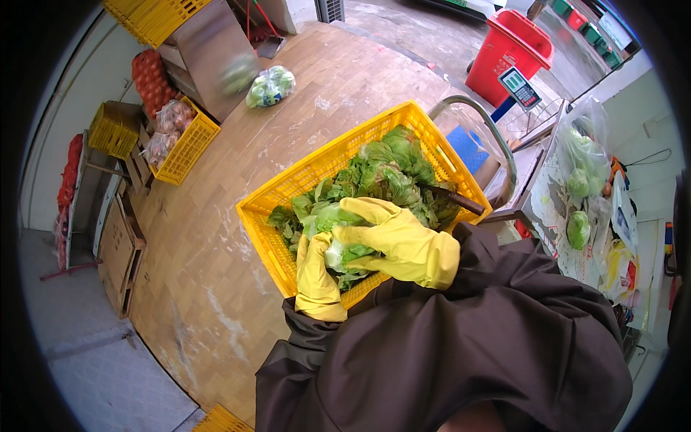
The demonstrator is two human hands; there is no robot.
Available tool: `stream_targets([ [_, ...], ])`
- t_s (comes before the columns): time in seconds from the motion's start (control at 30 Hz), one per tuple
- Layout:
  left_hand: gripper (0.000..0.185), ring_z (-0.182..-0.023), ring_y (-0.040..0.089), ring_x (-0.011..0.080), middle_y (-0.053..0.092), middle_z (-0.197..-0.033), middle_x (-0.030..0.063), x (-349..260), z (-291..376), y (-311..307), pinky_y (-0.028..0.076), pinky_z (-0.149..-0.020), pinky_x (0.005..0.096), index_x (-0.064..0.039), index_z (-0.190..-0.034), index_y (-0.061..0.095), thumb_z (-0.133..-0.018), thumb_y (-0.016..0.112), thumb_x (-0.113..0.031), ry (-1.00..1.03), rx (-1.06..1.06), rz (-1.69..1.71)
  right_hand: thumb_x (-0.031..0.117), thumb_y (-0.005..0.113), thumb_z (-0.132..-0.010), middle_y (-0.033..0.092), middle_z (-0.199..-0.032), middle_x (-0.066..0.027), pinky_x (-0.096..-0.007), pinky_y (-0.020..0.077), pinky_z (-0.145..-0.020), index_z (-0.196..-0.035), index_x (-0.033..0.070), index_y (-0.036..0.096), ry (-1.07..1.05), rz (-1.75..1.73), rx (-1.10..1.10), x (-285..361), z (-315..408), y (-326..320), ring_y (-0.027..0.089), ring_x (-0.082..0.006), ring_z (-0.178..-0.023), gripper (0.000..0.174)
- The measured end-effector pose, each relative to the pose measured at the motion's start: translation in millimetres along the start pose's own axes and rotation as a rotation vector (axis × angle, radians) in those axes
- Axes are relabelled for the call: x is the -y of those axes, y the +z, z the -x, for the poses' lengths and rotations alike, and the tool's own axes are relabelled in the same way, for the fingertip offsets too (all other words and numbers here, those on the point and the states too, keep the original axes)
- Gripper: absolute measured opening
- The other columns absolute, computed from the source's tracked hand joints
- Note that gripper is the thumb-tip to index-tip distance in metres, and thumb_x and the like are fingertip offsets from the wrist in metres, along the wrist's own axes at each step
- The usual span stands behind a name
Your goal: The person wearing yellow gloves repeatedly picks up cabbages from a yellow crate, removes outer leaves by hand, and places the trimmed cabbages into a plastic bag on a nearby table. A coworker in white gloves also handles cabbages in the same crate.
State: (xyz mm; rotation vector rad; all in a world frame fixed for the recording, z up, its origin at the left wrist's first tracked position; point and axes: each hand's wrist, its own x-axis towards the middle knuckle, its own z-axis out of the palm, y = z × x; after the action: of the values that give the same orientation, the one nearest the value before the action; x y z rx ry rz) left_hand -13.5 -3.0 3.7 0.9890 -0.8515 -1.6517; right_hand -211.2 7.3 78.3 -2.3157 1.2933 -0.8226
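A head of lettuce with a pale cut base is between my hands, over a yellow plastic crate. My left hand, in a yellow rubber glove, grips its near left side. Across its right side lies my right hand, gloved alike, with fingers spread against the leaves; whether they grip is unclear. Loose lettuce leaves, some browned, fill much of the crate below. A knife with a brown handle rests on them at the right, its handle near the rim.
A blurred pale green thing shows before a brown panel, beside a bag of green vegetables on the floor. A platform scale with a display and a red bin stand beyond the crate. Bagged vegetables cover the right-hand table.
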Motion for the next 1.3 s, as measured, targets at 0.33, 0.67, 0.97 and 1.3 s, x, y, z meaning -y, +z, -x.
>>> stream_targets([
  [0.33,0.027,-0.111,0.062,0.0239,0.063,-0.119,0.0079,-3.3,0.4,6.6,0.052,-0.097,0.0452,-0.01,-0.112,0.058,-0.096,0.051,-0.032,-0.247,-0.081,0.564,0.005,0.074,-0.079,0.062,-0.126,-0.0218,-0.0432,0.0524,-0.096,-0.094,0.006,0.072,-0.028,-0.189,-0.173,-19.8,0.2,-21.8,0.059,-0.0392,-0.118,0.015],
  [0.67,0.029,-0.105,0.063,0.0216,0.064,-0.119,0.0086,-6.7,-0.7,7.4,0.053,-0.092,0.0389,-0.008,-0.115,0.059,-0.095,0.056,-0.029,-0.116,0.0,0.337,0.001,0.076,-0.076,0.066,-0.117,-0.0169,-0.0432,0.0549,-0.086,-0.092,0.006,0.065,-0.254,-0.36,-0.196,-19.6,-12.6,14.3,0.062,-0.0358,-0.111,0.02],
  [0.97,0.04,-0.114,0.062,0.0232,0.063,-0.126,0.0107,-11.9,-2.6,13.0,0.052,-0.098,0.0409,-0.006,-0.129,0.056,-0.095,0.054,-0.027,-0.076,-0.051,0.334,0.02,0.076,-0.085,0.055,-0.137,-0.0228,-0.0454,0.0453,-0.106,-0.118,0.009,0.065,-0.032,-0.084,-0.101,-13.9,-11.5,-4.1,0.052,-0.0428,-0.127,0.036],
  [1.3,0.034,-0.112,0.062,0.0231,0.064,-0.121,0.0108,-4.9,-0.8,16.9,0.052,-0.096,0.0391,-0.005,-0.122,0.055,-0.098,0.052,-0.028,-0.2,-0.075,0.533,0.002,0.077,-0.076,0.066,-0.106,-0.0166,-0.0463,0.0528,-0.091,-0.09,0.002,0.063,-0.337,-0.36,-0.244,-27.3,-20.6,7.1,0.063,-0.0369,-0.104,0.02],
])
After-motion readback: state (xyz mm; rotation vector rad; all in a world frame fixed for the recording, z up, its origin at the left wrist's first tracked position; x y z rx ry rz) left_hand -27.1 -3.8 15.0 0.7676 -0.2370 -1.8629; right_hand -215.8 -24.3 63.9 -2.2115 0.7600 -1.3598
